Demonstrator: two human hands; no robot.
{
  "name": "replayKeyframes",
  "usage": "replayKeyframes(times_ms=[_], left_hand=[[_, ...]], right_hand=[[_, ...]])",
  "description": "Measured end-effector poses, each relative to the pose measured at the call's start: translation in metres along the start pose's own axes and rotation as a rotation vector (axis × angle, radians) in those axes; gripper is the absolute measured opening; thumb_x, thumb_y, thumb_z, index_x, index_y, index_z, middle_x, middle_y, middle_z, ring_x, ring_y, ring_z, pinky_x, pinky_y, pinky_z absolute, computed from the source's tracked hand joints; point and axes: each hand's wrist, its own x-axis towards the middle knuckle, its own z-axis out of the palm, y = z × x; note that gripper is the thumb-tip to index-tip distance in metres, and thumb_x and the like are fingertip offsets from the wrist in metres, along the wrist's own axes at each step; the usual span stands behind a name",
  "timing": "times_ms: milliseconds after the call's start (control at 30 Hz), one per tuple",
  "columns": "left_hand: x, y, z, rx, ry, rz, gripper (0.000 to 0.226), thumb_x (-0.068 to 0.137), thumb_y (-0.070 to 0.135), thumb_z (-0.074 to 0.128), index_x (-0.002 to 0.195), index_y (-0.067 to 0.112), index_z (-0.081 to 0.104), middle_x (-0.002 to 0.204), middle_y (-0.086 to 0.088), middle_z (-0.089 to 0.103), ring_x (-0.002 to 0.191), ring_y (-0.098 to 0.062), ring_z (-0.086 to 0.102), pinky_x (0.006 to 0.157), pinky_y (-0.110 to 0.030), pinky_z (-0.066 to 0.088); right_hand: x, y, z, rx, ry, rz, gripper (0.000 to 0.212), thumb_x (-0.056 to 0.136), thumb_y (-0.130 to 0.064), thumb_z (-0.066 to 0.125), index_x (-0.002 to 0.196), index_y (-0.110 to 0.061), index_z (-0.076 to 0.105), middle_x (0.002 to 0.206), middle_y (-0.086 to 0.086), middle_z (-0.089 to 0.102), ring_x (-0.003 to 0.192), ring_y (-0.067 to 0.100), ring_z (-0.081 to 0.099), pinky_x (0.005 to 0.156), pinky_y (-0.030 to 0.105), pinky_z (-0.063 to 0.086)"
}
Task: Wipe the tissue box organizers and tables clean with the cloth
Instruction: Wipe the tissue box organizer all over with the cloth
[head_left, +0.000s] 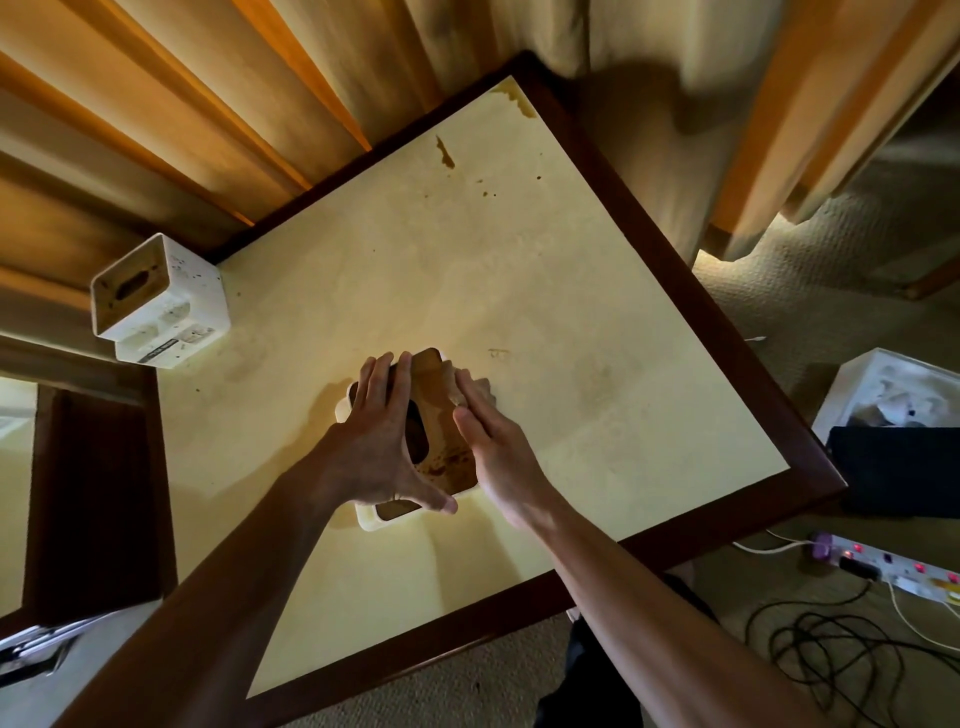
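Observation:
A white tissue box organizer with a stained brown wooden lid stands in the middle of the cream table. My left hand grips it from the left, fingers over the far edge and thumb at the near edge. My right hand lies along the lid's right side, its fingers curled round what looks like a small bunched cloth, mostly hidden. A second white organizer, speckled with dirt, lies tipped at the table's left edge. Brown stains mark the far part of the table.
The table has a dark wooden rim. Curtains hang behind it. On the carpet to the right are a white bin of crumpled paper, a dark object, a power strip and loose cables. Another dark table stands left.

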Motion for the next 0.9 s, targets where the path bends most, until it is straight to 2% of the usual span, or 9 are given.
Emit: replayKeyframes(times_ms=[100, 233, 333, 400, 467, 567, 667, 767, 900], left_hand=[[-0.001, 0.0, 0.0, -0.018, -0.001, 0.002, 0.171, 0.036, 0.077, 0.084, 0.142, 0.033, -0.043, 0.15, 0.019, -0.045, 0.141, -0.01, -0.04, 0.119, -0.05, 0.018], [-0.001, 0.001, 0.0, -0.02, -0.003, 0.008, 0.172, 0.034, 0.078, 0.083, 0.144, 0.031, -0.041, 0.15, 0.018, -0.044, 0.142, -0.011, -0.039, 0.12, -0.051, 0.016], [-0.001, 0.001, 0.0, -0.012, 0.002, 0.006, 0.171, 0.036, 0.077, 0.084, 0.143, 0.031, -0.041, 0.151, 0.018, -0.044, 0.142, -0.012, -0.039, 0.12, -0.052, 0.017], [-0.001, 0.001, 0.0, -0.011, 0.006, 0.004, 0.171, 0.037, 0.076, 0.085, 0.144, 0.031, -0.041, 0.151, 0.018, -0.044, 0.142, -0.012, -0.038, 0.12, -0.052, 0.017], [-0.002, 0.001, 0.001, -0.013, 0.011, 0.005, 0.17, 0.037, 0.076, 0.085, 0.145, 0.031, -0.039, 0.152, 0.017, -0.043, 0.143, -0.012, -0.038, 0.121, -0.052, 0.017], [-0.001, 0.0, 0.001, -0.022, 0.015, 0.005, 0.171, 0.037, 0.075, 0.086, 0.146, 0.031, -0.038, 0.153, 0.018, -0.042, 0.142, -0.011, -0.039, 0.121, -0.051, 0.016], [-0.001, 0.001, 0.001, -0.019, 0.012, 0.008, 0.17, 0.039, 0.074, 0.086, 0.146, 0.029, -0.038, 0.153, 0.016, -0.041, 0.143, -0.013, -0.038, 0.121, -0.051, 0.016], [-0.001, 0.001, 0.001, -0.012, 0.002, 0.01, 0.17, 0.04, 0.074, 0.086, 0.146, 0.028, -0.038, 0.154, 0.014, -0.042, 0.142, -0.014, -0.038, 0.121, -0.051, 0.013], [0.0, 0.002, 0.001, -0.018, -0.011, 0.001, 0.169, 0.04, 0.075, 0.085, 0.146, 0.028, -0.039, 0.153, 0.013, -0.042, 0.143, -0.017, -0.038, 0.122, -0.054, 0.011]], right_hand=[[-0.015, 0.01, -0.002, 0.008, -0.015, 0.011, 0.046, 0.105, -0.028, 0.039, 0.149, -0.036, 0.03, 0.153, -0.024, 0.02, 0.134, -0.021, 0.015, 0.124, 0.037, 0.009], [-0.033, 0.002, -0.001, 0.04, -0.052, 0.092, 0.038, 0.105, -0.042, 0.032, 0.123, -0.076, 0.028, 0.152, -0.029, 0.01, 0.145, -0.004, 0.001, 0.123, 0.039, 0.002], [-0.029, 0.003, -0.004, 0.033, -0.047, 0.201, 0.041, 0.102, -0.055, 0.025, 0.139, -0.065, 0.011, 0.161, -0.017, -0.007, 0.149, 0.011, -0.01, 0.121, 0.048, -0.002], [-0.017, 0.012, -0.003, -0.008, -0.017, 0.268, 0.07, 0.085, -0.079, 0.027, 0.148, -0.055, 0.006, 0.163, -0.01, -0.011, 0.149, 0.016, -0.013, 0.12, 0.054, -0.002], [-0.002, 0.024, -0.002, -0.029, 0.044, 0.355, 0.099, 0.064, -0.092, 0.03, 0.15, -0.049, 0.01, 0.164, -0.007, -0.007, 0.15, 0.016, -0.007, 0.121, 0.054, 0.004], [0.021, 0.035, -0.005, -0.071, 0.04, 0.383, 0.113, 0.047, -0.105, 0.026, 0.147, -0.052, 0.023, 0.164, -0.009, 0.004, 0.151, 0.014, -0.003, 0.12, 0.055, 0.007], [0.036, 0.053, -0.007, -0.137, -0.017, 0.288, 0.101, 0.047, -0.107, 0.023, 0.139, -0.064, 0.024, 0.162, -0.01, 0.017, 0.151, 0.022, 0.002, 0.116, 0.065, 0.006], [0.047, 0.032, -0.01, -0.163, -0.032, 0.191, 0.104, 0.048, -0.107, 0.024, 0.14, -0.059, 0.026, 0.16, -0.012, 0.024, 0.151, 0.024, 0.01, 0.116, 0.066, 0.006], [0.042, -0.031, 0.002, -0.147, 0.013, 0.068, 0.045, 0.091, -0.066, 0.031, 0.136, -0.06, 0.037, 0.157, -0.006, 0.031, 0.146, 0.017, 0.026, 0.119, 0.056, 0.017]])
